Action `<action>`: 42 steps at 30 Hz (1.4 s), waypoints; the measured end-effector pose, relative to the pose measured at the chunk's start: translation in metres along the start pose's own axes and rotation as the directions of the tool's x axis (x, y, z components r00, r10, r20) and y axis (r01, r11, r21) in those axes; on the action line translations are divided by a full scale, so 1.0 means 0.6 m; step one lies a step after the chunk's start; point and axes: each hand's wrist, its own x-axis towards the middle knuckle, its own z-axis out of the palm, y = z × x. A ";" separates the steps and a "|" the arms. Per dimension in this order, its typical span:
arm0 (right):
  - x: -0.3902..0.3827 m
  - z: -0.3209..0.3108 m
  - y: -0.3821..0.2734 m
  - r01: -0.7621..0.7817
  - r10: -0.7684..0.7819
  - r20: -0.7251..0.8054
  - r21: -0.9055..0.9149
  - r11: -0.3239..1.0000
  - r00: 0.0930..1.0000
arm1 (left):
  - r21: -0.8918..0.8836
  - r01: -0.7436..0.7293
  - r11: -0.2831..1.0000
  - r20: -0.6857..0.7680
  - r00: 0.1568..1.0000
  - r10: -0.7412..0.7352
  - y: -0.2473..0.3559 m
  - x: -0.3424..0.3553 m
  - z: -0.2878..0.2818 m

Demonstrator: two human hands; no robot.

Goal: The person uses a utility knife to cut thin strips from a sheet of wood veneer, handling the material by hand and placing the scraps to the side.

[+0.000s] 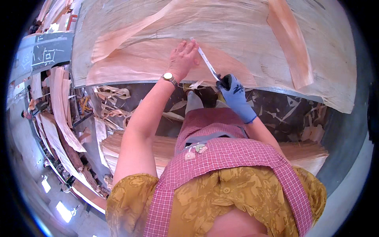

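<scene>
My right hand (pixel 232 90), in a blue-grey glove with dark fingertips, is closed around one end of a long, narrow white strip-like tool (pixel 207 60). Dark marks run along the tool, which slants up and left over a thin wood veneer sheet (pixel 158 63). Its far end lies beside the fingertips of my bare left hand (pixel 184 59). That hand rests on the pinkish veneer with its fingers stretched out, and a round-faced watch (pixel 168 76) is on its wrist. Whether the left fingertips touch the tool, I cannot tell.
Another pinkish veneer strip (pixel 290 47) lies on the right of the broad veneer-covered table (pixel 331 59). Below its front edge, veneer scraps (pixel 112 94) litter the floor. A veneer stack (pixel 312 152) stands close around my legs. More long sheets (pixel 63 110) lie at the left.
</scene>
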 end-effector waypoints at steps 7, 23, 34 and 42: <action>0.033 -0.047 0.009 0.045 -0.075 -0.065 -0.372 0.927 0.995 | 0.095 -0.058 0.994 -0.014 0.998 0.059 0.007 0.005 0.004; -0.117 -0.082 0.138 -0.509 0.549 0.195 0.697 0.505 0.812 | -0.210 -0.248 0.946 0.115 0.954 0.276 0.159 0.020 0.018; -0.127 -0.165 0.227 -0.282 0.304 -0.151 0.152 0.947 0.941 | -0.242 -0.422 0.874 0.055 0.893 0.447 0.225 0.026 0.017; -0.202 -0.111 0.095 0.151 0.053 0.389 -0.474 0.867 0.920 | -0.403 -0.330 0.854 -0.285 0.931 0.226 0.094 -0.013 -0.006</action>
